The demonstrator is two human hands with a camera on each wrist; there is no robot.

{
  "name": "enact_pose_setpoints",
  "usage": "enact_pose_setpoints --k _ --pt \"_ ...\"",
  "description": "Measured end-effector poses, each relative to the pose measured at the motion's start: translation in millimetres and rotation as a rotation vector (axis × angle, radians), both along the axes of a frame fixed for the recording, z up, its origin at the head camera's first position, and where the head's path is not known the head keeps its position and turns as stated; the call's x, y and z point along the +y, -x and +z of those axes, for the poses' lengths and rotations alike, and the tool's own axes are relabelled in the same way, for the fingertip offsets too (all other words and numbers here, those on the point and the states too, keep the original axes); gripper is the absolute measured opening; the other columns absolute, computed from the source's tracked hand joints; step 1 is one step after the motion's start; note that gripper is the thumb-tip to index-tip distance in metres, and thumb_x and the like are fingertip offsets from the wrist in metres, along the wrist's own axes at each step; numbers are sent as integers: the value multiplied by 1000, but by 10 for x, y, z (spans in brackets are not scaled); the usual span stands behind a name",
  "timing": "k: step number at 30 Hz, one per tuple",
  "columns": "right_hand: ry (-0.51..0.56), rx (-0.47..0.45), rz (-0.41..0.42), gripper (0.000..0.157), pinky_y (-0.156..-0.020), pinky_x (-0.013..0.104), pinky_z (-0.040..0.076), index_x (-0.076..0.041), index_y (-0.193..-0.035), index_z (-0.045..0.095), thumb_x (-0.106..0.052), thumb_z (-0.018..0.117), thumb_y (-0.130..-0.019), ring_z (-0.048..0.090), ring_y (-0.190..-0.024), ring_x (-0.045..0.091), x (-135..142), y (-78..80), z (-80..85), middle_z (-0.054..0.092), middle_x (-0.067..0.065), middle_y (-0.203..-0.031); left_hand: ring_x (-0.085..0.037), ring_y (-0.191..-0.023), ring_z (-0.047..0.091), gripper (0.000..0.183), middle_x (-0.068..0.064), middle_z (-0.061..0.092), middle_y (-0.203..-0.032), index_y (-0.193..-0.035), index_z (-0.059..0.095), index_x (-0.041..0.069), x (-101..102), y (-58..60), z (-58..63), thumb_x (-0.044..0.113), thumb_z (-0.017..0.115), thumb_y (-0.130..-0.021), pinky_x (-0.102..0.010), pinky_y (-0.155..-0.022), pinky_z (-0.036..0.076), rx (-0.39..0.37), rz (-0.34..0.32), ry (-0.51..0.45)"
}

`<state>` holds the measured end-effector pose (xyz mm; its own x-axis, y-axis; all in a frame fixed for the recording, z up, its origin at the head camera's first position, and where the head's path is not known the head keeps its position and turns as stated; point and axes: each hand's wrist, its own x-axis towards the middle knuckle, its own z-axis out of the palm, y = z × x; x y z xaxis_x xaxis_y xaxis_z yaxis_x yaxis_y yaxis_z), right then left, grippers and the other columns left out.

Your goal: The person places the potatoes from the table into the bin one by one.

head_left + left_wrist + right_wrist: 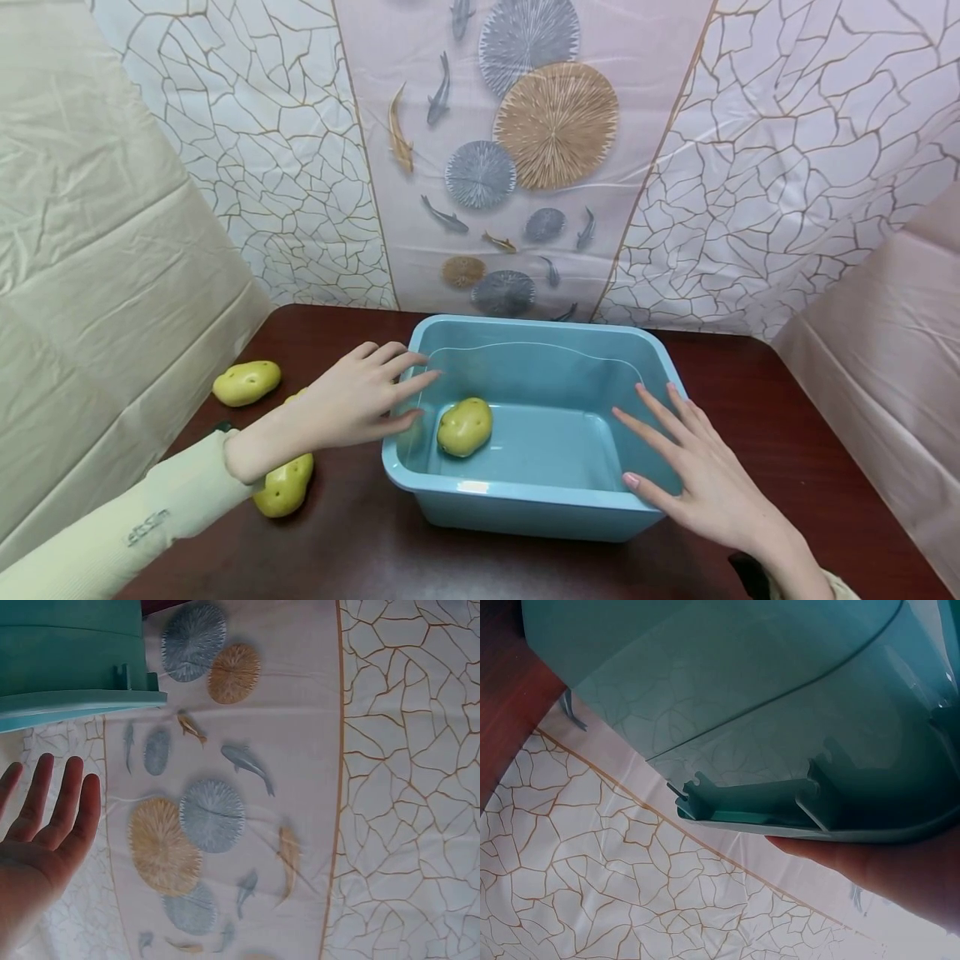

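Note:
A light blue plastic basin [525,497] stands on the table, with one yellow potato [465,427] lying at its left inside. Above the basin's left rim, my left hand [360,396] holds nothing and has its fingers spread loosely. In the left wrist view, the extended fingers of the left hand [56,832] show below the basin's edge [82,701]. My right hand [697,467] is spread over the right rim, its fingers reaching inward and holding nothing. From the right wrist, the basin's outer wall [727,697] fills much of the view, with part of the right hand [885,866] by the rim.
To the left of the basin, one potato [247,383] lies near the table's edge and another [285,487] lies partly behind my left forearm. A bit of yellow shows past the left wrist. Patterned cloth [480,233] hangs behind the dark red table [765,433].

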<state>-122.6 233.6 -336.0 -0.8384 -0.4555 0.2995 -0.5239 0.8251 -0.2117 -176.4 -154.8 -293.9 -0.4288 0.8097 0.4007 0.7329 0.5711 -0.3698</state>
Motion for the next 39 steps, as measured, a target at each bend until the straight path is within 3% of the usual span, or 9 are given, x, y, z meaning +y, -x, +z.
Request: enact_pose_setpoints --k 21,32,39 --pt "4 0 -2 63 -111 46 -5 -30 -136 35 -42 61 -79 8 -136 39 -4 -1 4 20 7 -149 -21 -94 54 40 -3 61 -103 -111 59 15 -218 -103 -8 31 63 -74 -37 -71 45 -41 36 -112" --pt "4 11 0 64 -111 44 -5 -30 -136 35 -41 61 -79 9 -136 40 -5 -8 2 20 6 -149 -20 -95 53 41 -1 59 -103 -112 57 15 -367 -175 -85 31 62 -75 -37 -71 43 -58 73 -160" --pt "4 1 -1 64 -111 46 -5 -31 -136 35 -42 61 -79 9 -136 39 -5 -4 8 19 6 -149 -21 -93 54 35 -3 59 -105 -109 59 14 -447 -233 -135 34 54 -81 -37 -68 43 -59 124 -181"
